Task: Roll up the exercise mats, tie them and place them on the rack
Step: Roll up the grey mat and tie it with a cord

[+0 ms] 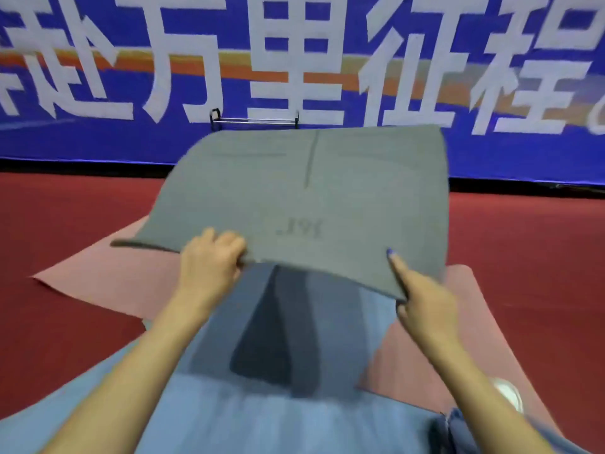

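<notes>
The grey mat (294, 191) is lifted by its near edge, its far part sagging toward the floor, so it looks soft, floppy and fairly light, with a matte face that should not slip. The near edge, close to each corner, seems the sensible place to hold it. The left hand (209, 260) has its fingers (226, 240) curled over that edge, gripping it; the right hand (422, 296) pinches the edge near the other corner, index finger stretched along the top. Beneath lie one blue mat (294, 322) and one pink mat (108, 273), flat on the red floor (523, 257): three mats in all. One metal rack (255, 121) stands by the blue banner (98, 60).
</notes>
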Tool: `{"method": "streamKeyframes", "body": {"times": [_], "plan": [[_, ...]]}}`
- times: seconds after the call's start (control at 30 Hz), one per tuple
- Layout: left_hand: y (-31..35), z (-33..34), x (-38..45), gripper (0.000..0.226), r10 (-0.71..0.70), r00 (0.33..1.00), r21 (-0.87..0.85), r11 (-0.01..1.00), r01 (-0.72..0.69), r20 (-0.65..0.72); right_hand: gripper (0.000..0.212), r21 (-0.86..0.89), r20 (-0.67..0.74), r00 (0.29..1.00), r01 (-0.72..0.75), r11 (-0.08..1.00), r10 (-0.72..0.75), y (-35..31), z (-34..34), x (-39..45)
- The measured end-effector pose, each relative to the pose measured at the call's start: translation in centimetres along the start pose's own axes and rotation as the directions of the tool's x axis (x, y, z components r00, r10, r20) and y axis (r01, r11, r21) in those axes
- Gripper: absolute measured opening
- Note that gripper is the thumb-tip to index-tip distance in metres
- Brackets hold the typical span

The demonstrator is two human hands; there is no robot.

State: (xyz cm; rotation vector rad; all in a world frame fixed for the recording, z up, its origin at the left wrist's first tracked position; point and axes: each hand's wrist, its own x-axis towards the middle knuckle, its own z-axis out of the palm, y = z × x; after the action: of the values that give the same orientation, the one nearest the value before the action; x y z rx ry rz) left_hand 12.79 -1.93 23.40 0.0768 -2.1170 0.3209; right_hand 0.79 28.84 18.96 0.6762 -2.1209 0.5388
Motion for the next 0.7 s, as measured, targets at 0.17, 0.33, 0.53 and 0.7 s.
{"method": "streamKeyframes", "body": {"times": [0.17,0.33,0.53,0.7], "plan": [[7.6,5.1,-17.4,0.029,0.186,0.698,-0.240,0.971,-0.020,0.691,0.070,-0.282,0.865,0.448,0.065,0.957,0.224,3.7,3.9,-16.3],[11.6,6.6,-28.7,0.035,0.189,0.438,-0.244,0.967,0.072,0.879,0.042,-0.268,0.963,0.039,0.143,0.953,0.266,3.7,5.2,-23.4],[12.6,5.9,-33.0,0.032,0.133,0.321,-0.205,0.958,0.202,0.938,0.054,-0.210,0.974,-0.060,0.122,0.970,0.219,1.4,5.7,-28.0],[12.1,6.0,-34.1,0.058,0.136,0.201,-0.195,0.931,0.309,0.970,0.055,-0.254,0.967,-0.022,0.053,0.966,0.256,0.3,4.9,-30.0]]}}
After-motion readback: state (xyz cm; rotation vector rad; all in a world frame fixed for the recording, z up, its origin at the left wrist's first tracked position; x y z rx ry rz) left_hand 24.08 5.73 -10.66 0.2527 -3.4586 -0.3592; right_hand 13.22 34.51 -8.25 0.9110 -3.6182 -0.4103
